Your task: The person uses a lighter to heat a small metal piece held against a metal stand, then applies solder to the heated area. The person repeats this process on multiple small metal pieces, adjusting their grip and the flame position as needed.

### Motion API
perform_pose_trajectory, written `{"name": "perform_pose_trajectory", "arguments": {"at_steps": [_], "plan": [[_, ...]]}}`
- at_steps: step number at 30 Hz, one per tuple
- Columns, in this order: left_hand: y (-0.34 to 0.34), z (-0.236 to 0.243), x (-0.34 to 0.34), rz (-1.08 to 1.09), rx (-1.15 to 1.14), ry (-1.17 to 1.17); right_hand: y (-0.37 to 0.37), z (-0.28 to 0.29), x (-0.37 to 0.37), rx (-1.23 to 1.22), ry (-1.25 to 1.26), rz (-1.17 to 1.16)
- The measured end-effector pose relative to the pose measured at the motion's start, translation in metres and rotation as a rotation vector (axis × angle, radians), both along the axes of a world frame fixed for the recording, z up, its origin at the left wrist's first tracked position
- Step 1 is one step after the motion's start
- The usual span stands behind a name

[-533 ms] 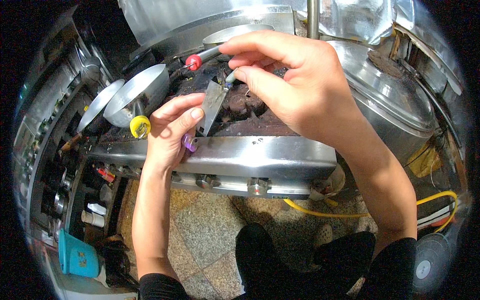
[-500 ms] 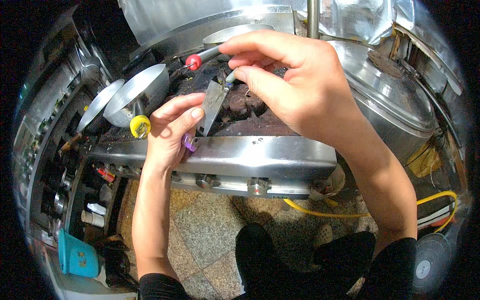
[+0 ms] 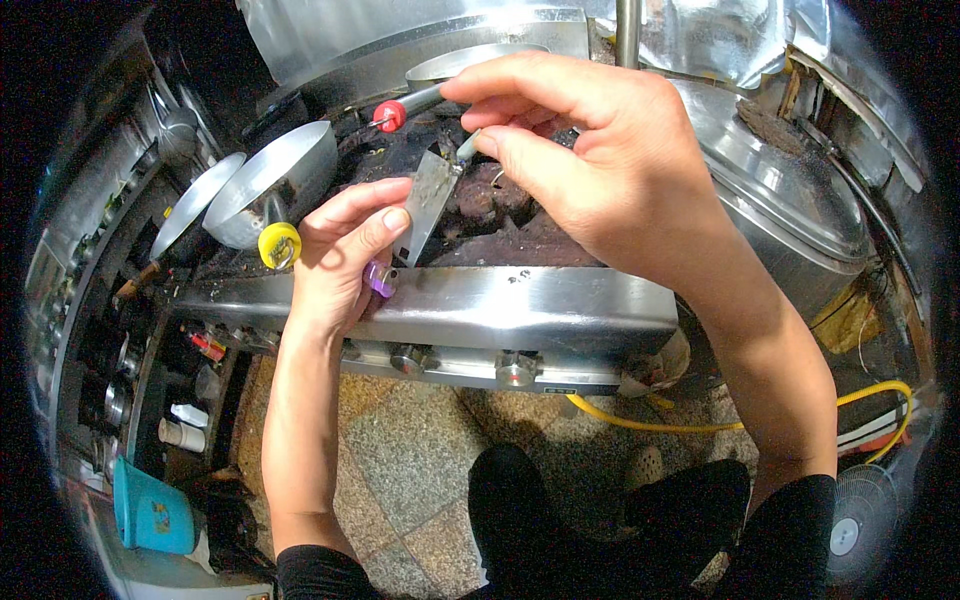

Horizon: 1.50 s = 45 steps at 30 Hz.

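Above the stove's front edge, my left hand (image 3: 350, 240) pinches a thin flat metal plate (image 3: 432, 195) between thumb and fingers. A small purple thing, which looks like a lighter (image 3: 380, 278), is tucked lower in the same hand. My right hand (image 3: 600, 150) is closed, its thumb and fingers pinching a short grey-green stick (image 3: 468, 148) at the plate's top end. Whether stick and plate are joined I cannot tell. Behind lies the dark, crusted stove top (image 3: 490, 215).
Left of my left hand is a metal pan (image 3: 270, 185) with a yellow-ended handle (image 3: 280, 245). A red-ended handle (image 3: 389, 116) points toward me. At right stands a large lidded pot (image 3: 790, 190). Knobs (image 3: 516, 368) line the stove front, and a yellow hose (image 3: 650, 427) runs below.
Both hands stay nearly in place, still holding the plate and stick. The stick has tilted a little more upright at the plate's top end. The view has shifted slightly.
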<state>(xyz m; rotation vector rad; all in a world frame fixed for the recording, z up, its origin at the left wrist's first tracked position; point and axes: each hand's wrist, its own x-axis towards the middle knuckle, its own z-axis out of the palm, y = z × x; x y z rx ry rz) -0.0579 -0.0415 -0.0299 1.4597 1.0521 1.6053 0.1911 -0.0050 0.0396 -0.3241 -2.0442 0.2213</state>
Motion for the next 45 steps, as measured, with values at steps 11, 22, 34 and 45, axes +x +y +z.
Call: {"name": "perform_pose_trajectory", "arguments": {"at_steps": [11, 22, 34, 45], "plan": [[0.0013, -0.0014, -0.0003, 0.011, 0.025, 0.036, 0.0001, 0.0004, 0.0027, 0.007, 0.001, -0.004], [-0.0017, 0.0018, -0.0016, -0.037, 0.0, -0.016, 0.0001, 0.0004, 0.0039, 0.017, -0.023, -0.007], [0.0019, -0.0034, -0.0031, 0.018, 0.03, 0.049, 0.0005, 0.0001, 0.0032, 0.047, -0.032, -0.008], [0.0008, -0.0014, -0.0016, -0.017, 0.029, 0.025, -0.0019, 0.002, 0.0021, 0.064, -0.038, -0.013]]}}
